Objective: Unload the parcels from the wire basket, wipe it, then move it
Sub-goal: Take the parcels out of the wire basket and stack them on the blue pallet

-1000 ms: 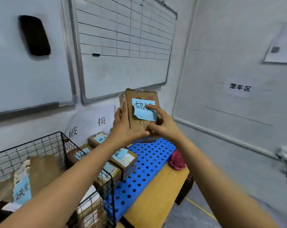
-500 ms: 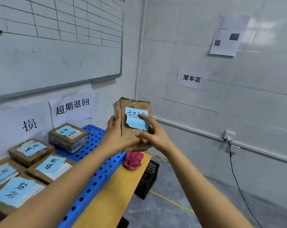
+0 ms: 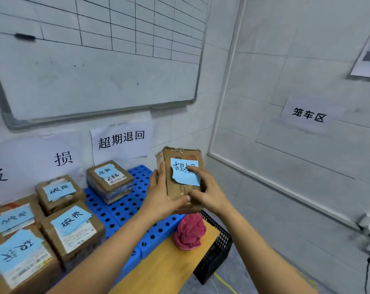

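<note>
I am holding a parcel (image 3: 181, 154) upright in the air with both hands. My left grip (image 3: 160, 194) is clasping its left side, fingers running up the edge and thumb lying across the lower front. My right grip (image 3: 209, 192) is curling round the right side, forefinger lying on the blue note (image 3: 180, 174) stuck to the front and thumb resting low on the face, close to the left thumb. Straight below the grip a red cloth (image 3: 189, 234) is lying bunched on the wooden surface (image 3: 169, 270), touching the edge of a blue board (image 3: 126, 209). Down and right of the grip a black crate (image 3: 219, 251) is showing past the surface's end. Just left of the grip another box (image 3: 109, 181) is sitting on the board under a wall sign (image 3: 121, 141). Farther left and lower, more boxes (image 3: 71, 232) with blue notes are sitting close together. A whiteboard (image 3: 95, 71) is hanging above and to the left of the grip.
</note>
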